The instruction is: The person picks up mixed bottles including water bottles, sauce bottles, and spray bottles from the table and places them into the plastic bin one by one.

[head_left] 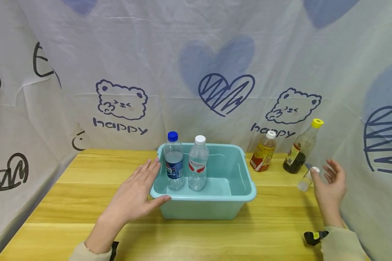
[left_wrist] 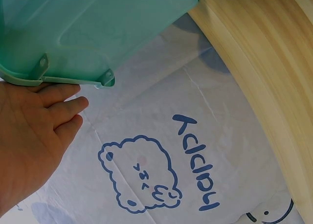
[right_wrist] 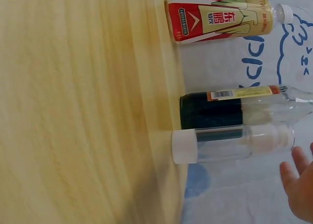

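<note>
My left hand [head_left: 130, 199] rests at the left rim of a light-blue plastic basin [head_left: 204, 208], its fingers straight along the edge. In the left wrist view its fingertips lie right at the basin's rim [left_wrist: 73, 80]. Inside the basin stand a clear bottle with a blue cap and Pepsi label [head_left: 174, 168] and a clear bottle with a white cap and red-white label [head_left: 197, 166]. On the right, my right hand [head_left: 331, 188] is beside a small clear bottle [head_left: 304, 184], fingers loosely bent and thumb apart. In the right wrist view its fingertips are near that bottle's [right_wrist: 220, 145] upper end.
Behind the small bottle stands a yellow-capped glass bottle [head_left: 295, 157] with dark liquid at its bottom. Left of it is a red and yellow drink bottle [head_left: 263, 154]. A white printed cloth [head_left: 170, 54] hangs behind the wooden table [head_left: 72, 195] and along both sides.
</note>
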Demonstrator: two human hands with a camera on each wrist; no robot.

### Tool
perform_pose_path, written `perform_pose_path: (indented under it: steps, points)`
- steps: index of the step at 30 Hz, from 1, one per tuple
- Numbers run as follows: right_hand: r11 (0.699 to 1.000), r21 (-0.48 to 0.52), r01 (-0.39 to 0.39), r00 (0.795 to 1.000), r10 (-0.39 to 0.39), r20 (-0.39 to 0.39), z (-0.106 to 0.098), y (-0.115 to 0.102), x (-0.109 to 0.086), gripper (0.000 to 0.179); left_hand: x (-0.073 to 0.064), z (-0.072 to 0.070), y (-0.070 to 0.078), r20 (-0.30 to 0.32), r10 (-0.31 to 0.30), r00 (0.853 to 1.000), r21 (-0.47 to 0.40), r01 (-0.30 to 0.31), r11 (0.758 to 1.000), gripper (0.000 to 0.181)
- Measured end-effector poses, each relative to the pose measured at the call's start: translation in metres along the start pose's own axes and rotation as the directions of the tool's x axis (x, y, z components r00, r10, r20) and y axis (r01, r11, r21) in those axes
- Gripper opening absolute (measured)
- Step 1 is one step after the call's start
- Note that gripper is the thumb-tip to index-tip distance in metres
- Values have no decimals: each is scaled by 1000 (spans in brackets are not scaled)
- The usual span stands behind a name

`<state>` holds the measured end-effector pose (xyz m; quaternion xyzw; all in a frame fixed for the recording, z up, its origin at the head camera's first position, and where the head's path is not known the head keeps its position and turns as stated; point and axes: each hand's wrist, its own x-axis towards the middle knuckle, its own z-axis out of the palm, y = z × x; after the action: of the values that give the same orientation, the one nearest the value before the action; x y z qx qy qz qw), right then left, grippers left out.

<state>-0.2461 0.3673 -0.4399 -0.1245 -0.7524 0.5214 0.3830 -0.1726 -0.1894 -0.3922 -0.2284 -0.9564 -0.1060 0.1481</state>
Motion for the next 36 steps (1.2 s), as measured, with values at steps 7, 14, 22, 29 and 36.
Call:
perform_pose_path:
  steps: [7, 14, 22, 29, 36]
  points:
    - [982, -53, -179, 980, 183, 79, 0, 8, 4, 73, 0, -1, 0, 6, 3, 1000, -1, -3, 1000, 101]
    - [966, -140, -218, 966, 234, 110, 1, 15, 6, 74, 0, -1, 1, 4, 2, 1000, -4, -2, 1000, 102]
    - [940, -233, -251, 951, 284, 124, 0, 20, 8, 70, 0, -4, 2, 45, -33, 998, -22, 34, 999, 104]
    - [945, -227, -237, 957, 267, 116, -2, 24, 6, 62, 0, -3, 2, 45, -24, 999, -14, 24, 1000, 104]
    - [949, -229, -218, 961, 250, 120, -2, 28, 9, 59, 1, -2, 2, 22, -15, 1000, -10, 15, 1000, 103]
